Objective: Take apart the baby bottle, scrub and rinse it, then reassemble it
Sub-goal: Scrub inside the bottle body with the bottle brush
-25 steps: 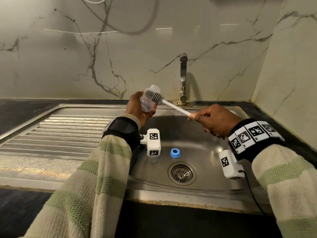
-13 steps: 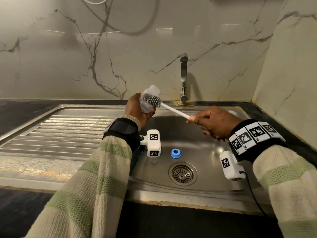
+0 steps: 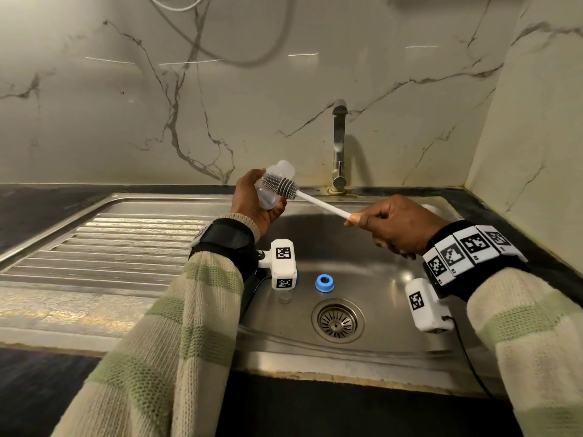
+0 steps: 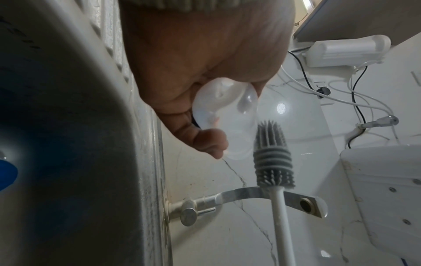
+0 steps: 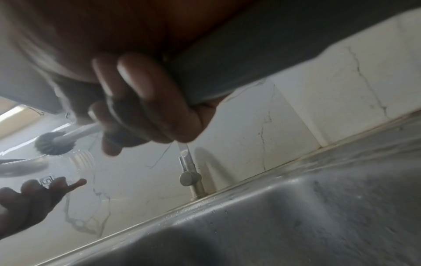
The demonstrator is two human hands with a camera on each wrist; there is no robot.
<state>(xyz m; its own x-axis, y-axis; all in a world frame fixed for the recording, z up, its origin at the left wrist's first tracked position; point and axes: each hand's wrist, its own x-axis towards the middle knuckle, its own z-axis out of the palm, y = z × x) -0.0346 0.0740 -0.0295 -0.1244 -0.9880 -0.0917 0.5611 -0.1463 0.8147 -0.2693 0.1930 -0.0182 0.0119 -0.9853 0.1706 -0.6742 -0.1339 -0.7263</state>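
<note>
My left hand (image 3: pixel 252 200) grips the clear baby bottle body (image 3: pixel 273 184) above the back left of the sink, its threaded mouth tilted up to the right. My right hand (image 3: pixel 394 225) holds the white handle of a bottle brush; its grey bristle head (image 3: pixel 280 185) lies against the outside of the bottle. In the left wrist view the brush head (image 4: pixel 272 156) stands beside the bottle (image 4: pixel 227 115), not inside it. The right wrist view shows the brush head (image 5: pixel 53 144) just above the bottle's threads (image 5: pixel 80 160). A blue screw ring (image 3: pixel 325 283) lies on the sink floor.
The steel sink basin (image 3: pixel 394 298) has a drain (image 3: pixel 337 321) near the front, and a tap (image 3: pixel 339 146) at the back with no water running. A ribbed draining board (image 3: pixel 110 244) lies to the left. A small clear part (image 3: pixel 285 298) sits under my left wrist camera.
The brush head has slid left and slightly up along the bottle, and my right hand followed it a little. The left hand and bottle stayed almost still.
</note>
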